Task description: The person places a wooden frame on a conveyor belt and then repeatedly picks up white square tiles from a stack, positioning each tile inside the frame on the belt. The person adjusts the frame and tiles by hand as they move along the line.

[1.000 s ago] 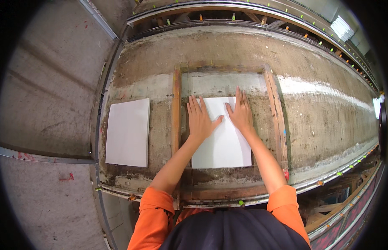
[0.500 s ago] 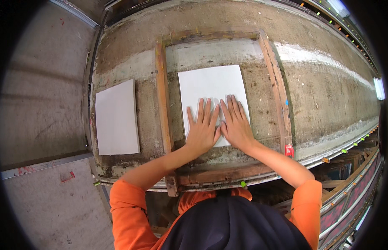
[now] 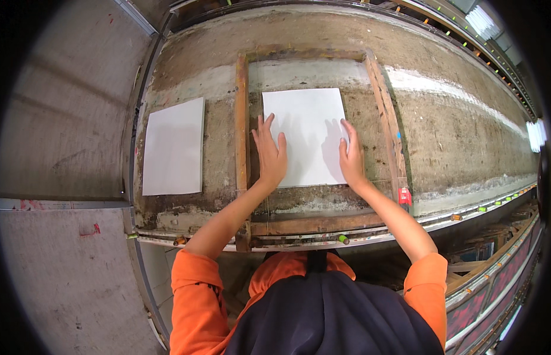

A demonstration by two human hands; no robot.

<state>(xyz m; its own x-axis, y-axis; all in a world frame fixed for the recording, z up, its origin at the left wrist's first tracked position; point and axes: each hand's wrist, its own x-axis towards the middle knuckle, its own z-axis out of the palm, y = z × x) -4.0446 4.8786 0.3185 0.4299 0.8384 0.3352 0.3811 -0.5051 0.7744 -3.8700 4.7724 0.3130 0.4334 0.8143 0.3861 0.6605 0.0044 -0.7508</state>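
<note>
A white sheet of paper [image 3: 305, 112] lies inside a wooden frame [image 3: 242, 118] on the stained table. My left hand [image 3: 270, 151] is by the sheet's left edge, fingers extended and thumb apart, holding nothing. By the right edge is my right hand [image 3: 353, 158], turned on its side with the fingers stretched and the thumb apart. Both hands cast shadows on the paper; whether they touch its edges, I cannot tell. Left of the frame lies a stack of white paper [image 3: 173, 148].
The long table [image 3: 465, 136] carries a white streak and dark stains. Small green and orange pegs [image 3: 344, 239] stick out along its front rail. A red tag [image 3: 404, 196] sits on the frame's right bar. Grey panels [image 3: 68, 130] stand at the left.
My hands lay flat on the sheet's lower middle. They have lifted and moved apart to its left and right edges. The whole view has shifted slightly.
</note>
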